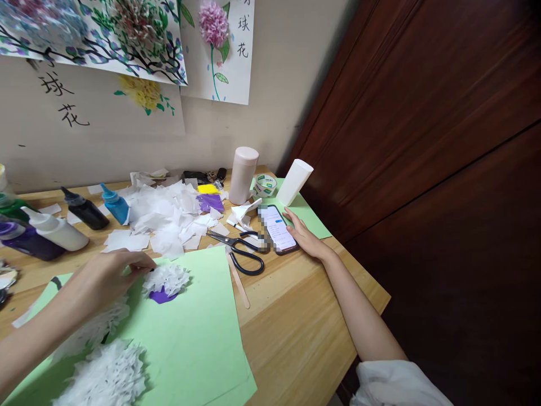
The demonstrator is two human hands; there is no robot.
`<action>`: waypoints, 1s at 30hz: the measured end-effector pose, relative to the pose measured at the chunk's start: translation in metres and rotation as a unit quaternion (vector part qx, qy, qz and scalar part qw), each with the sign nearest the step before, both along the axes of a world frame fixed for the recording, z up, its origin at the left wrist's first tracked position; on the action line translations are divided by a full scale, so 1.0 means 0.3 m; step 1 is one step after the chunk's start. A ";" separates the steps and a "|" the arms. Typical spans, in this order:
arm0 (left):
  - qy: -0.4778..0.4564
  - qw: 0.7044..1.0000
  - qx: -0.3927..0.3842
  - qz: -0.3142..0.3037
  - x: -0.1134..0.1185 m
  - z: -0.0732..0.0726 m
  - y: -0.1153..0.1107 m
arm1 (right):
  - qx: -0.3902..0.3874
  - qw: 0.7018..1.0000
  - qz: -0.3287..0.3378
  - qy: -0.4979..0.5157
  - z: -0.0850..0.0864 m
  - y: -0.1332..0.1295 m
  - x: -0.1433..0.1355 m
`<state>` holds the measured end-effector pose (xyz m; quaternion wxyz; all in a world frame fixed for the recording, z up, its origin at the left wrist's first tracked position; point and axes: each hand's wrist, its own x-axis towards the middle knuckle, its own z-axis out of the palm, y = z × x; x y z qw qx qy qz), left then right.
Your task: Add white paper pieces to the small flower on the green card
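Observation:
My left hand (110, 277) reaches over a green paper sheet (207, 327), its fingers pinched together. A small dark speck shows at the fingertips, but what they hold is unclear. Just right of them, a small white tissue-paper tuft (169, 278) rests on the sheet with a purple paper piece (162, 296) under its lower edge. Larger white tissue tufts (105, 375) lie closer to me, one partly hidden by my forearm. At the right, my right hand (305, 235) lies with fingers stretched out along the edge of a phone (278, 228) whose screen is lit.
Black-handled scissors (243, 251) and a wooden stick (239, 282) lie beside the sheet. Behind are torn white paper pieces (169, 211), paint bottles (84, 208), a pale cup (244, 176), a tape roll (265, 186) and a white cylinder (295, 181). A dark wooden panel (443, 186) borders the table's right.

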<state>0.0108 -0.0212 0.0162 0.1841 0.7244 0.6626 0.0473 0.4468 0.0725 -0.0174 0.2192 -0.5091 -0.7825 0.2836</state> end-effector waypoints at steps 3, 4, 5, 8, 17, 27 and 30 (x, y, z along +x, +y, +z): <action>0.010 1.000 -0.009 0.003 -0.001 0.000 0.001 | -0.027 1.000 0.010 0.012 -0.004 0.000 0.002; 0.015 1.000 -0.014 0.005 -0.001 0.001 0.001 | -0.029 0.999 0.010 0.014 -0.001 0.000 0.001; 0.018 1.000 -0.019 0.008 -0.001 0.003 0.001 | -0.028 0.999 0.010 0.013 0.002 0.000 0.000; 0.020 0.999 -0.020 0.015 0.001 0.006 0.001 | 0.006 1.000 0.005 0.003 0.017 0.002 0.000; 0.018 0.999 -0.026 0.019 0.010 0.025 0.000 | 0.099 0.995 0.012 0.026 0.036 0.000 -0.019; 0.013 1.000 -0.017 0.020 0.002 0.005 0.005 | 0.102 0.994 0.041 -0.024 0.031 -0.007 -0.042; 0.006 0.999 -0.016 0.028 0.009 0.013 0.003 | 0.097 0.994 0.042 -0.031 0.031 -0.008 -0.042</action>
